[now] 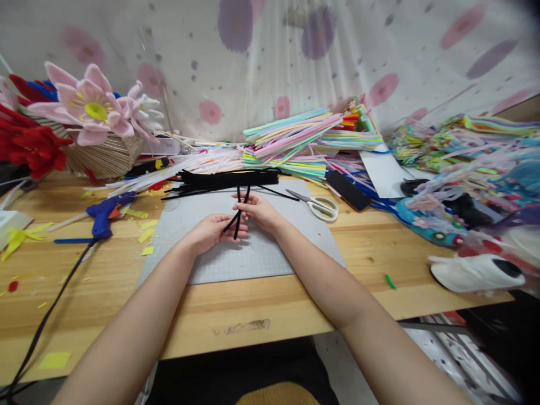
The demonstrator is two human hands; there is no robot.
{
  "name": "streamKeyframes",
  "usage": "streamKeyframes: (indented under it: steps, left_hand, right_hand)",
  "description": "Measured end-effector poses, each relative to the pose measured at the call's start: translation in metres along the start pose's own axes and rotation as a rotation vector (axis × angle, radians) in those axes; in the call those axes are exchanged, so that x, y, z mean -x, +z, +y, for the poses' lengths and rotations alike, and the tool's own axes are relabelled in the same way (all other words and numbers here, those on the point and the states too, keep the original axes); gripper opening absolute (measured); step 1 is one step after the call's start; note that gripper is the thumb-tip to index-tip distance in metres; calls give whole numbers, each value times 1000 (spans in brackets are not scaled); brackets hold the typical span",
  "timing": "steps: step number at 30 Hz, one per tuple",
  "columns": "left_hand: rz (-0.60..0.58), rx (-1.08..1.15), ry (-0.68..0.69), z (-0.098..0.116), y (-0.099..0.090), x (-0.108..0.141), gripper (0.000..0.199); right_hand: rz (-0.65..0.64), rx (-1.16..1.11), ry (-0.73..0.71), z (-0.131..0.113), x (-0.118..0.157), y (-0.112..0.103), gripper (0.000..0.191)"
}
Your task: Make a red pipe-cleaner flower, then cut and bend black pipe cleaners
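Two black pipe cleaners (239,211), crossed over each other, are held above a grey cutting mat (253,264). My right hand (257,209) pinches them near the crossing, thumb and fingertips closed. Lower down, my left hand (217,230) supports their bottom ends, which lie across its fingers; its grip is partly hidden. Just behind the hands, a bundle of black pipe cleaners (228,179) lies along the mat's far edge. Scissors with pale handles (324,209) rest at the mat's right side, blades pointing left.
On the left are a blue glue gun (102,218) with a trailing cord, yellow scraps (147,235) and pipe-cleaner flowers (95,107). Pastel pipe cleaners (295,135) are piled behind. To the right lie a dark phone (348,190), a white roll-like object (476,273) and more coloured stems.
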State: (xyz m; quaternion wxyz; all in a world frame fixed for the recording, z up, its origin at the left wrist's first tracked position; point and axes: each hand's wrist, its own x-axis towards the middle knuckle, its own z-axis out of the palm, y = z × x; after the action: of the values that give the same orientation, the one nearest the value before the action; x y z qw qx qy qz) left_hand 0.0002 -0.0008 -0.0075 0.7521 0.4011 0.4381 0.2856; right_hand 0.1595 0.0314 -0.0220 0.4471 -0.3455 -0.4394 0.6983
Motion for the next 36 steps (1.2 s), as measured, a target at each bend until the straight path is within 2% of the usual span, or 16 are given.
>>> streamKeyframes:
  steps: [4,12,20,24,30,33,36]
  left_hand:
    - [-23,11,-13,1,-2,1,18]
    - [-29,-36,23,-1,-1,0,10]
    - [87,-216,89,0,-1,0,27]
    - [137,-231,142,0,3,-1,24]
    - [109,-239,196,-4,3,-4,16]
    - [141,-360,276,-7,-1,-7,15]
    - [265,-597,456,-8,-2,-9,15]
  right_hand:
    - [-40,52,-4,1,0,-3,35]
    - [-113,-26,29,0,5,-1,39]
    - [-60,-2,-23,1,7,4,39]
    - [-55,-20,-58,3,7,8,39]
    - [-45,-22,-87,4,7,10,38]
    - [-33,-16,-121,1,8,11,37]
    - [-15,19,-175,-4,8,13,35]
